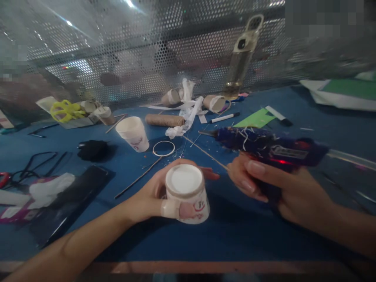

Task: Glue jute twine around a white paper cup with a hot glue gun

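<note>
My left hand (155, 196) is wrapped round an upside-down white paper cup (190, 207) with a print on its side, its base facing up. A plaster covers the left thumb. In my right hand (282, 180) is a dark blue glue gun (273, 147), its nozzle pointing left, a red light glowing on its side and a clear glue stick out of the back. Loose glue strands cling to its front. A thin length of twine (205, 152) runs from near the right fingers toward a twine roll (164, 120).
A stack of paper cups (133, 133) and a white ring (163, 149) lie beyond the left hand. Yellow-handled scissors (67, 111) rest in a box at left, above a dark phone (73, 199). A bottle (242, 58) stands by the perforated metal screen (164, 51); a marker (225, 117) lies nearer.
</note>
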Action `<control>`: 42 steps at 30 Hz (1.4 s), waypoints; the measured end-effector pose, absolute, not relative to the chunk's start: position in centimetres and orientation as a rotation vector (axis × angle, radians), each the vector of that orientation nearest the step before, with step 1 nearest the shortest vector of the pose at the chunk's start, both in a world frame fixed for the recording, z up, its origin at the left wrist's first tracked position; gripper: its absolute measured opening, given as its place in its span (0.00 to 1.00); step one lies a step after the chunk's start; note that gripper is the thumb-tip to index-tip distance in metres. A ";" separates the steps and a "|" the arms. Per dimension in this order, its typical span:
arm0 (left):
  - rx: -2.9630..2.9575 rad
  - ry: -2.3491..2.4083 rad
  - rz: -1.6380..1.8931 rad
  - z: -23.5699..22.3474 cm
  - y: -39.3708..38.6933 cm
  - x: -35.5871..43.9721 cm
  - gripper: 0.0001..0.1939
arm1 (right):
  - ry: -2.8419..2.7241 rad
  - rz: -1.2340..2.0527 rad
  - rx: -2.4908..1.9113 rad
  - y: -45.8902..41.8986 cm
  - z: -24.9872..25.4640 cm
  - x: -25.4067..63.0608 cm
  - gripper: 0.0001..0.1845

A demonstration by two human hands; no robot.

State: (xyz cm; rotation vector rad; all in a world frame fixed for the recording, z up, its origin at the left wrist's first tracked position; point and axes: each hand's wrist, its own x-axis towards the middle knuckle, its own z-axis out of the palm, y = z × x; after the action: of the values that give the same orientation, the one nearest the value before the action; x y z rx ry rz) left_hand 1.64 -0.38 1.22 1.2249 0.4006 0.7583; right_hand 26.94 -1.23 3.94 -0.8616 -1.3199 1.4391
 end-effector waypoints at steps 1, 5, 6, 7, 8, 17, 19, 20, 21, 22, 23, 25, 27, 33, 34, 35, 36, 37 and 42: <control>1.213 0.386 0.794 1.2 -0.4 1.7 0.30 | -1.320 1.455 -0.856 -1.3 3.9 26.9 0.28; 1.144 0.365 0.879 0.8 -0.6 1.9 0.29 | -1.374 1.555 -0.817 -1.5 3.3 26.7 0.28; 1.123 0.375 0.876 0.8 -0.6 2.0 0.28 | -1.391 1.583 -0.797 -1.5 3.1 26.7 0.28; 1.102 0.388 0.867 0.8 -0.6 2.1 0.28 | -1.402 1.611 -0.776 -1.6 2.9 26.7 0.28; 1.080 0.407 0.857 0.8 -0.7 2.3 0.28 | -1.407 1.635 -0.755 -1.6 2.7 26.7 0.27; 1.074 0.469 0.901 0.9 -0.7 2.3 0.29 | -1.360 1.675 -0.771 -1.7 2.3 27.0 0.18; 1.066 0.466 0.899 1.0 -0.9 2.1 0.30 | -1.284 1.625 -0.836 -1.4 2.3 26.9 0.18; 1.058 0.452 0.892 1.1 -1.0 2.1 0.30 | -1.230 1.597 -0.879 -1.2 2.3 26.8 0.18; 1.047 0.435 0.880 1.2 -1.2 2.1 0.30 | -1.176 1.569 -0.919 -0.9 2.3 26.8 0.19; 1.038 0.415 0.866 1.4 -1.4 2.1 0.31 | -1.124 1.542 -0.947 -0.7 2.2 26.7 0.18; 1.032 0.408 0.847 1.6 -1.6 2.2 0.31 | -1.086 1.520 -0.959 -0.4 2.2 26.6 0.18; 1.032 0.417 0.813 2.1 -1.9 2.3 0.29 | -1.056 1.488 -0.973 0.0 2.1 26.5 0.17; 1.043 0.462 0.749 2.4 -2.2 2.3 0.25 | -1.041 1.474 -0.996 0.2 2.1 26.3 0.17; 1.158 0.451 0.498 3.0 -2.5 1.9 0.27 | -1.145 1.422 -1.118 0.2 1.1 26.4 0.21; 1.164 0.464 0.453 3.2 -2.6 1.9 0.28 | -1.195 1.399 -1.133 0.3 0.9 26.5 0.22; 1.166 0.476 0.425 3.3 -2.6 1.9 0.29 | -1.243 1.378 -1.144 0.3 0.8 26.6 0.22; 1.165 0.494 0.405 3.4 -2.6 2.0 0.29 | -1.282 1.360 -1.158 0.4 0.7 26.7 0.22; 1.161 0.513 0.393 3.5 -2.6 2.0 0.30 | -1.303 1.350 -1.171 0.4 0.6 26.8 0.22; 1.074 0.469 0.411 3.7 -2.4 2.1 0.33 | -1.218 1.444 -1.208 0.5 0.8 26.8 0.24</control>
State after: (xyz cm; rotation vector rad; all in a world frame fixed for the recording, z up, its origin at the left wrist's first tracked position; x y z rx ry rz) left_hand 2.12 -2.43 3.74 1.0739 0.4688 0.4108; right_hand 26.76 0.48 0.77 -1.2083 -1.2181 1.4440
